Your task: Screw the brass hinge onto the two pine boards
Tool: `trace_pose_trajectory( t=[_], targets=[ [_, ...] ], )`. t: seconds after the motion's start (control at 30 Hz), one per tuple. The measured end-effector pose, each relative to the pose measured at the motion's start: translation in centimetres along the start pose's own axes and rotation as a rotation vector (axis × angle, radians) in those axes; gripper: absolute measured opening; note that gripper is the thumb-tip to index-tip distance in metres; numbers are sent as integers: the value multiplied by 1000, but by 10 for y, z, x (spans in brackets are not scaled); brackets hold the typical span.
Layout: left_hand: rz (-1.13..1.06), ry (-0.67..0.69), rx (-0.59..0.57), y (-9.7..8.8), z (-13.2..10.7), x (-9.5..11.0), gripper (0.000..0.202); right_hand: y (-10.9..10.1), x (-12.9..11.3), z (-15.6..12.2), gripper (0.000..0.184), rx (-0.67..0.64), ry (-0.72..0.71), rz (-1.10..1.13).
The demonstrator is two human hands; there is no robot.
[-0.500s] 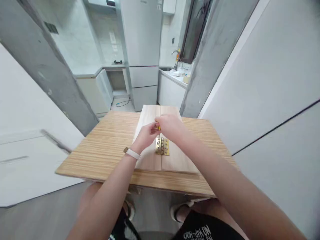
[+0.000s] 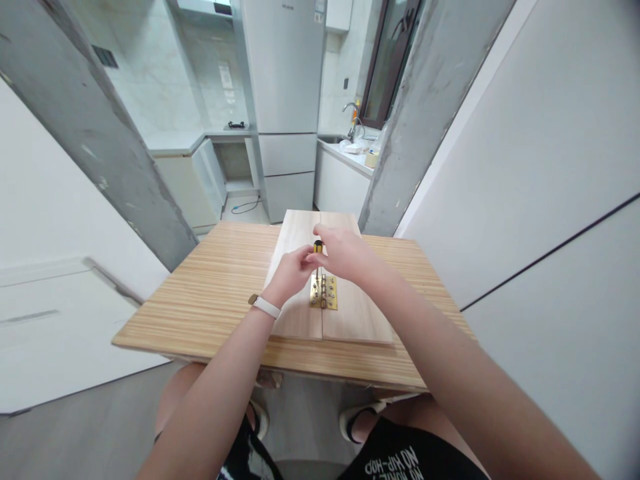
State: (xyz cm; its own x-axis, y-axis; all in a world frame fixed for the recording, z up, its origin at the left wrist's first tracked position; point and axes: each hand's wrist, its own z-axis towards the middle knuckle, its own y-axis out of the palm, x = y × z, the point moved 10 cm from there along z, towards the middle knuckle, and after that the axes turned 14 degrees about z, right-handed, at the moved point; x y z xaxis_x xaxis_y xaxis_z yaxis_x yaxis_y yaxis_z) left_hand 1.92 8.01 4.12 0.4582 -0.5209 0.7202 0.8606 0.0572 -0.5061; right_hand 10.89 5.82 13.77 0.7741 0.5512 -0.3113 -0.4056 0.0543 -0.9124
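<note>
left hand: pinching screwdriver | right hand: spread beside it | brass hinge: spanning two boards

Screwdriver located between the left hand and the right hand, its shaft directed down to the hinge. Hinge sits on the near side of both hands, straddling the seam, one leaf on the left board and one on the right board. Boards lie side by side on the table, below the hands; table extends past them on either side. Wristwatch on the wrist behind the left hand. Beyond both hands: refrigerator ahead; cable on the floor, ahead-left; faucet ahead-right.
</note>
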Motion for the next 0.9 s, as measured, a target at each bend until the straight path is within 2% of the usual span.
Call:
trace_pose_trajectory(
  t=[0.07, 0.13, 0.27, 0.37, 0.6, 0.77, 0.9],
  targets=[
    [21, 1, 41, -3, -1, 1, 8, -5, 0, -2, 38, 33, 68, -84],
    [-51, 9, 46, -1, -1, 1, 5, -6, -2, -3, 41, 46, 119, -158],
    [-145, -51, 48, 6, -2, -6, 9, -5, -8, -3, 42, 64, 175, -193],
    [-181, -66, 47, 8, -4, -4, 15, -4, -7, -5, 39, 93, 226, -184],
    [-90, -99, 59, 5, 1, -4, 10, 5, -9, -2, 28, 22, 131, -158],
    [-83, -57, -1, 5, 5, 0, 19, 9, -8, 4, 25, -37, 63, -136],
    [-93, -15, -62, 3, 4, 6, 15, 13, -8, 6, 18, -64, -2, -105]
  ],
)
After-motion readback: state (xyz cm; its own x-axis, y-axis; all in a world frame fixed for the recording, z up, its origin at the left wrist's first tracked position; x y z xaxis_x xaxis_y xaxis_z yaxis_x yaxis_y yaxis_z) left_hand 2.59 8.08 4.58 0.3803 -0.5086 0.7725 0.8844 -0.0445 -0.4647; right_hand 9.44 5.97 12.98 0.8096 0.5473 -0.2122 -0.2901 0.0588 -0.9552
